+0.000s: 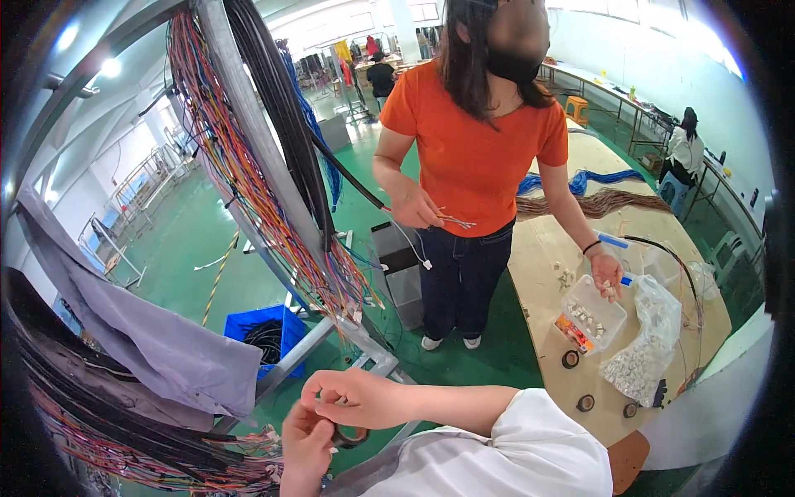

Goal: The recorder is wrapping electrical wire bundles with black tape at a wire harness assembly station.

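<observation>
Two hands work a roll of dark tape just below a slanted wiring harness board.

The left hand (306,447), fingers curled upward, pinches the tape roll (351,436). The right hand (356,396) crosses above it, wrist bent, fingertips pinched together at the roll's left. Beyond the harness board (265,174), a co-worker in an orange shirt (480,149) holds thin wires beside a worktop (546,248).

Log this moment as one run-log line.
left hand: holds dark round tape roll | right hand: pinching at roll | ahead: multicoloured wire bundle on metal frame
</observation>
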`<state>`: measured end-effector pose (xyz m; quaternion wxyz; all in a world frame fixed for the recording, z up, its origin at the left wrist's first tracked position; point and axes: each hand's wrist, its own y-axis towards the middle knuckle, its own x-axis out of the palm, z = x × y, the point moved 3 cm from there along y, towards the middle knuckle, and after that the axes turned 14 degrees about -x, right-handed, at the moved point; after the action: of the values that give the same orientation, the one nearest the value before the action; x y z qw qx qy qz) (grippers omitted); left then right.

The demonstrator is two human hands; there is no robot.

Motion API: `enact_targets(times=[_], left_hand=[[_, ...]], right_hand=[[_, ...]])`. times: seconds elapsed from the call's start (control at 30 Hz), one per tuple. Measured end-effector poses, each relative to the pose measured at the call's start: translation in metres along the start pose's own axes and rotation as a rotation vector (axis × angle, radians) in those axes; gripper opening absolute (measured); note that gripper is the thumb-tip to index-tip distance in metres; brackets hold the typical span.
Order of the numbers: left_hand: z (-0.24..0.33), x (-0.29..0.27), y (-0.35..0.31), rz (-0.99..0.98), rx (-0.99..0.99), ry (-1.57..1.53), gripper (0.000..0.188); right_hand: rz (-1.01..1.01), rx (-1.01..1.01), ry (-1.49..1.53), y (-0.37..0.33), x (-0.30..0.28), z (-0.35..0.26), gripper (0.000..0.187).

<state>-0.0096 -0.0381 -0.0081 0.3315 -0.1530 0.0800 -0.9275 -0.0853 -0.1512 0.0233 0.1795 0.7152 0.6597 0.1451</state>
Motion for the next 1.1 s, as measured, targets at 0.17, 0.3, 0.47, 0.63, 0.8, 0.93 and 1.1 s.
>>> enact_targets(times=[0.17,0.3,0.47,0.63,0.8,0.93,1.1], left_hand=[[0.001,-0.007,0.000,-0.084,-0.096,0.123,0.008],[0.001,-0.011,0.009,-0.073,0.252,0.399,0.009],[0.009,-0.016,0.006,-0.099,0.293,0.399,0.016],[0.007,-0.016,0.009,-0.158,0.046,0.276,0.013],[-0.002,-0.014,0.003,-0.241,0.040,0.594,0.055],[-0.006,-0.009,0.028,-0.007,0.330,0.867,0.060],[-0.006,-0.025,0.028,-0.259,-0.336,0.005,0.061]], right_hand=[[-0.012,-0.157,0.017,0.005,-0.002,0.010,0.021],[0.014,-0.287,0.005,0.005,-0.003,0.021,0.023],[-0.082,-0.087,-0.072,-0.005,-0.005,0.023,0.023],[-0.096,-0.294,-0.268,-0.004,-0.014,0.012,0.023],[-0.130,-0.345,-0.565,-0.001,0.001,0.018,0.021],[-0.123,-0.434,-0.691,0.011,-0.010,0.024,0.019],[-0.072,-0.485,-0.702,0.012,-0.006,0.017,0.022]])
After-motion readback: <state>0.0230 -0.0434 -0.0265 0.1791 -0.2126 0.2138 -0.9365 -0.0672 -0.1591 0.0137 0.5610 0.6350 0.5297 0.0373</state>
